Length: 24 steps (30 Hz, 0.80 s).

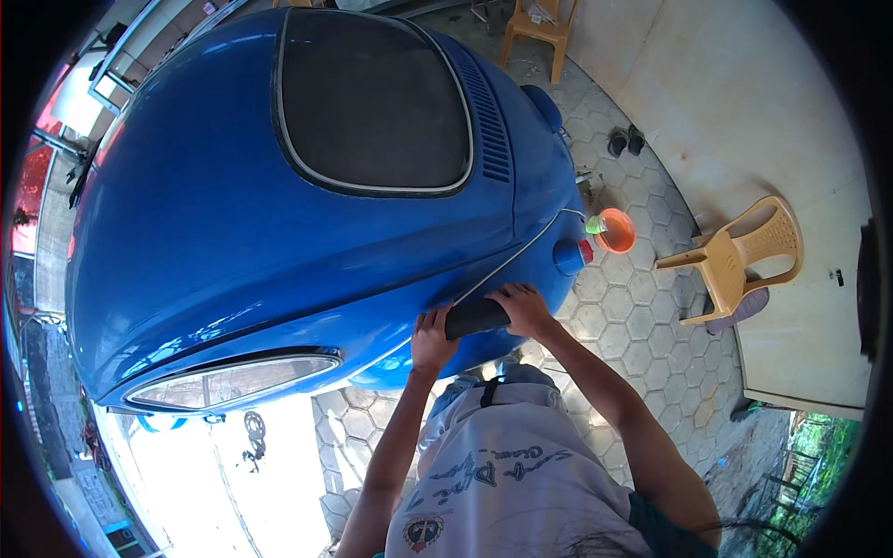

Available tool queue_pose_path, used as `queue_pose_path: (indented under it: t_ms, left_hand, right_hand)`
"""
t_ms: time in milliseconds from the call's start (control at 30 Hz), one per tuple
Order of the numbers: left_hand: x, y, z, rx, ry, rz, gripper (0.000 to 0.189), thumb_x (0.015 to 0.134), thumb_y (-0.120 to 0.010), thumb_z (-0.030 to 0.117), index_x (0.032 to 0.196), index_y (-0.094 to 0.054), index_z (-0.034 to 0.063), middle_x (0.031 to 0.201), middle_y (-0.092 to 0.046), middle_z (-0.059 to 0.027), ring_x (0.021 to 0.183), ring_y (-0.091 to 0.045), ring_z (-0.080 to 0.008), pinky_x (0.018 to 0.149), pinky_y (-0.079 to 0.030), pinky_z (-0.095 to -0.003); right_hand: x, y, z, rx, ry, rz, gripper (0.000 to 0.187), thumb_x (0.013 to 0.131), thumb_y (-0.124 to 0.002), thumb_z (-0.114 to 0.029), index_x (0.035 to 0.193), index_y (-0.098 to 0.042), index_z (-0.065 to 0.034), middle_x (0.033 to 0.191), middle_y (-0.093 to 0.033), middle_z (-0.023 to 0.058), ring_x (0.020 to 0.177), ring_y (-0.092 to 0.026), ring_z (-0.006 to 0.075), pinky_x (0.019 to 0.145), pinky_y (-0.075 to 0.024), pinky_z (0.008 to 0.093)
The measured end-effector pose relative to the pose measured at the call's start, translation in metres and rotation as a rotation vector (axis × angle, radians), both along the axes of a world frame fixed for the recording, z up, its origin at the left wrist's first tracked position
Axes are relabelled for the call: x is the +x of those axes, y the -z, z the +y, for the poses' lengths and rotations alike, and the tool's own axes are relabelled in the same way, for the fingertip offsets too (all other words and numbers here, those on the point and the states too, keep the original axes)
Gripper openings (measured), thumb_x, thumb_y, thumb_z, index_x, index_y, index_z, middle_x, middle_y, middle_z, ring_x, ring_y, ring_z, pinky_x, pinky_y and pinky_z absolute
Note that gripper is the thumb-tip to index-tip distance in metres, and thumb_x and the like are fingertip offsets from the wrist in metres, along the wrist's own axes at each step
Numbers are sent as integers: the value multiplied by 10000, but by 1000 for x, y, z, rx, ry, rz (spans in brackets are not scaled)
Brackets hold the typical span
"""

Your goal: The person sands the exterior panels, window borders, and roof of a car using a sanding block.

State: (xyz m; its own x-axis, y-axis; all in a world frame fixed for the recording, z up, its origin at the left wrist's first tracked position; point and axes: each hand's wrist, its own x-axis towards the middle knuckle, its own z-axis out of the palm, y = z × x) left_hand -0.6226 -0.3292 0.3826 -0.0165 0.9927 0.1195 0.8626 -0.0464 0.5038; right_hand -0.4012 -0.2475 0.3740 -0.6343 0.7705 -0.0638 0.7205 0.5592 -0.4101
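A blue rounded car (209, 230), beetle-shaped, fills the left and middle of the view. A dark grey sheet or pad (477, 319) lies over the curve of its rear fender (481, 352). My left hand (434, 340) grips the pad's left end and my right hand (522, 308) its right end, with fingers over the top. Whether it is sandpaper or a rubber block I cannot tell. Just above the pad runs a pale cord or trim strip (509, 261) along the fender seam. The tail light (573, 256) sits to the right of my right hand.
Hexagonal pavers (628, 307) cover the ground. An orange bucket (617, 231) with a green item (595, 224) at its rim stands behind the car. A tan plastic chair (732, 265) is by the pale wall (753, 125), another chair (541, 31) farther off, and dark shoes (626, 141) between.
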Motion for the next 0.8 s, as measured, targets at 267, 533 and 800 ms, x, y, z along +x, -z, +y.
queue_pose_path:
  t_ms: [267,533,800]
  left_hand:
    - [-4,-17,3,-351,-223,-1242,651,690,-809,-7,1271,-518,35,1165,-623,-109,1068,-607,-202,946,-502,-345]
    - [2,24,-16,-445,-252,-1233,349,743,-748,-22,1081,-662,-20,1015,-693,-80,908,-649,-159,902,-503,-313]
    - [-10,26,-10,-338,-301,-1036,182,753,-706,-21,928,-729,20,943,-721,-42,844,-683,-152,751,-527,-320]
  right_hand:
    - [32,-28,60,-999,-135,10,700,603,-830,-227,1224,-592,-11,1101,-674,115,1012,-638,216,898,-484,335]
    - [50,-39,71,-1344,-62,119,739,587,-818,-169,1266,-566,-26,1135,-654,118,1025,-625,233,920,-469,326]
    - [38,-27,63,-1504,-179,123,775,563,-818,-179,1277,-554,-36,1127,-653,114,1012,-624,236,891,-487,342]
